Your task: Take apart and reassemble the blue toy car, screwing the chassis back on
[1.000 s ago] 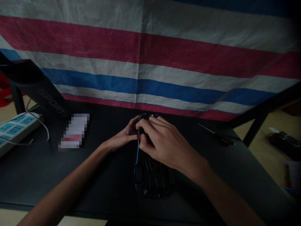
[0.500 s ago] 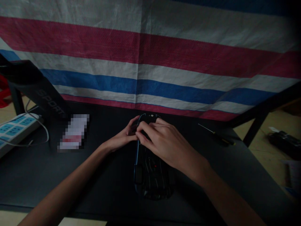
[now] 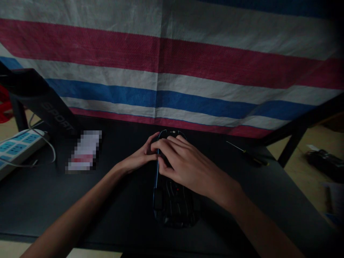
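A toy car (image 3: 178,204) lies wheels up on the black table, its dark underside showing and a thin blue edge along its left side. My left hand (image 3: 138,157) grips the left side near the car's far end, thumb and fingers bent about it. Across the far half of the underside reaches my right hand (image 3: 185,163), palm down with curled fingers. Its index finger and thumb are by the car's left edge, close to my left fingertips. Whatever lies under the right fingers is hidden by the hand.
A screwdriver (image 3: 248,154) lies to the right on the table (image 3: 115,211). At the left are a power strip (image 3: 20,147) with a grey cable, a blurred-out item (image 3: 84,150) and a dark post marked SPORT (image 3: 57,107). A striped sheet (image 3: 158,64) hangs behind.
The right thumb and index finger were close together and now stand further apart, with the index shifted left. My left hand and the car have barely moved.
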### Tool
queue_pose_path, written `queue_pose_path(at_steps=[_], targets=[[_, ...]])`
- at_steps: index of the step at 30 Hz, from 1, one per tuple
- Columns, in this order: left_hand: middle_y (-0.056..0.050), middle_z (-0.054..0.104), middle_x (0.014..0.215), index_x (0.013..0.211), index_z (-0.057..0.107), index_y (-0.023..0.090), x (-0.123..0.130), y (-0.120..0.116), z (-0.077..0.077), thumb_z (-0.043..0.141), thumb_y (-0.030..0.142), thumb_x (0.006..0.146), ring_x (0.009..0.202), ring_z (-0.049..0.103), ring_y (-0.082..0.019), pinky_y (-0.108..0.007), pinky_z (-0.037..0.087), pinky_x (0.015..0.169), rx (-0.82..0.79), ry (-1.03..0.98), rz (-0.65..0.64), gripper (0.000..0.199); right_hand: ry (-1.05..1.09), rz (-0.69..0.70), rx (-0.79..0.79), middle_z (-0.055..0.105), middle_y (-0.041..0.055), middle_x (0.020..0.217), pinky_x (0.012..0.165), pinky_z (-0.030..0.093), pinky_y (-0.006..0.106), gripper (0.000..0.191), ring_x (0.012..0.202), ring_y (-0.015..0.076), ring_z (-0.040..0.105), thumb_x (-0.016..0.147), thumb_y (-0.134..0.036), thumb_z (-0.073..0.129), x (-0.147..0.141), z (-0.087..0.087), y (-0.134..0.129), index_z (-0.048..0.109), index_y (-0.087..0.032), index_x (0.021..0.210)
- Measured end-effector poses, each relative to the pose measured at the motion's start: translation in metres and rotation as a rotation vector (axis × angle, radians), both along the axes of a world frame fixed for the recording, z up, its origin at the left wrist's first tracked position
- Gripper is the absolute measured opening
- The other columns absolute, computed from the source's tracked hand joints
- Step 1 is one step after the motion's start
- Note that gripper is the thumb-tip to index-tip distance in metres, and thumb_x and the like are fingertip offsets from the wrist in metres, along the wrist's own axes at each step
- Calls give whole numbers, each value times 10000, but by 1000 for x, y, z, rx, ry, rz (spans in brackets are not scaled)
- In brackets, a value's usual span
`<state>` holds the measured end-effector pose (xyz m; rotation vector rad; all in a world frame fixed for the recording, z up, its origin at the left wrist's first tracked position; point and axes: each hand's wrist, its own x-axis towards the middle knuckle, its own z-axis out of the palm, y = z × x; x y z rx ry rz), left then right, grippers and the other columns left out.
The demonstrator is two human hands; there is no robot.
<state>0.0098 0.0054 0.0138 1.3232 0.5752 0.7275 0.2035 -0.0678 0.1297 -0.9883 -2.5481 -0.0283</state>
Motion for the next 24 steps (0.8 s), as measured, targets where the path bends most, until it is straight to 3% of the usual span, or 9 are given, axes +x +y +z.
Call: queue_pose_path(at_steps=[6, 12, 21, 24], targets=[[-145, 399, 1651, 1642, 218, 237, -1, 1, 7, 755, 278, 881, 1538, 348, -349, -524, 230, 1280, 94, 77, 13, 933, 18, 42, 7, 689, 87, 1121, 1025, 442, 403, 239, 1094, 242, 611, 950, -151, 522, 0, 3, -2, 609, -154, 1173], [-144, 382, 1664, 1637, 250, 285, -1, -1, 4, 791, 294, 856, 1525, 368, -370, -550, 248, 1266, 81, 30, 5, 950, -2, 42, -26, 698, 82, 1053, 977, 461, 406, 155, 1025, 238, 615, 921, -136, 518, 2, 5, 0, 610, -173, 1041], [-143, 435, 1622, 1636, 256, 299, 1, 4, -3, 799, 315, 846, 1491, 409, -358, -562, 274, 1243, 30, -36, -22, 959, -22, -31, -23, 670, 76, 1024, 957, 441, 407, 107, 998, 246, 587, 906, -162, 557, 0, 8, -2, 601, -170, 1003], [-151, 460, 1601, 1642, 226, 287, 1, 2, -2, 801, 316, 842, 1485, 420, -355, -553, 279, 1244, 14, -33, -19, 986, -11, -80, -6, 675, 58, 961, 921, 437, 393, 75, 942, 231, 600, 971, -220, 556, 0, 6, -1, 607, -178, 1007]])
